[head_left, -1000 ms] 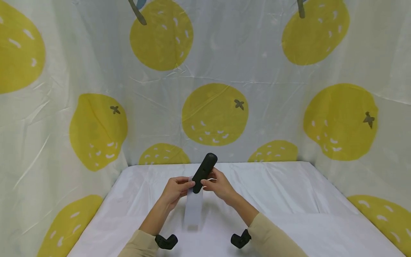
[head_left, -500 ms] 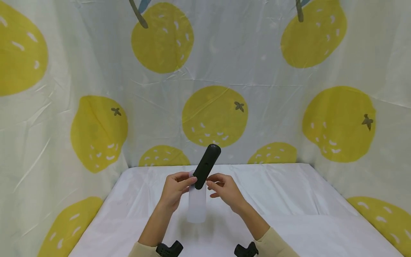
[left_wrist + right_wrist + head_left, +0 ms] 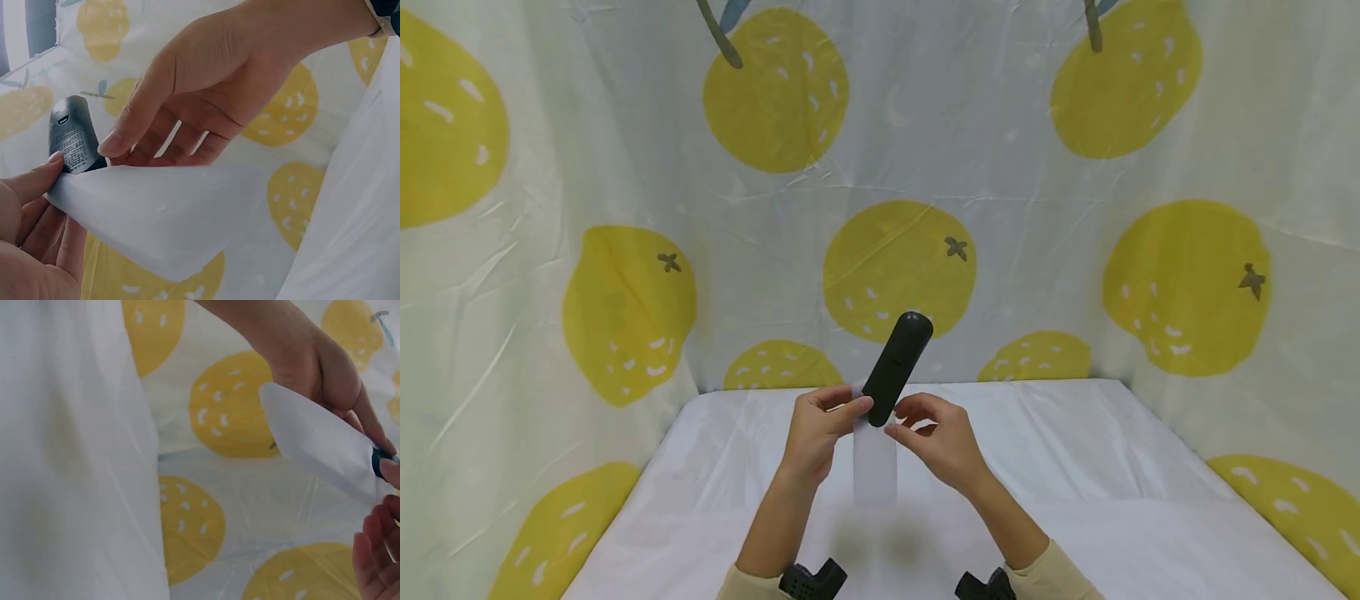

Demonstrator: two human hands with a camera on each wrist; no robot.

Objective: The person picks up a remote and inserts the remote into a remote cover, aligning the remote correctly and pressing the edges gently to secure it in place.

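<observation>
A dark oblong device (image 3: 901,358) with rounded ends slants up and right in the head view. A small port and printed label show on its end in the left wrist view. Under it hangs a whitish translucent pouch (image 3: 875,467), seen from the side in the right wrist view. My left hand (image 3: 816,429) pinches the device's lower end together with the pouch's top, thumb in front. Beside them, my right hand (image 3: 940,433) has loosely bent fingers, thumb and forefinger apart, close to the device's lower end. Whether its fingertips touch the pouch is hard to tell.
A white-covered table (image 3: 1045,517) lies below the hands. Around its back and sides hangs a pale curtain (image 3: 1022,275) printed with yellow fruit. Black wrist mounts (image 3: 814,581) sit at both beige sleeves.
Both hands, the device and the pouch have shifted up and a little right. My right hand's fingers have come off the device's edge since one second ago and now hover beside it.
</observation>
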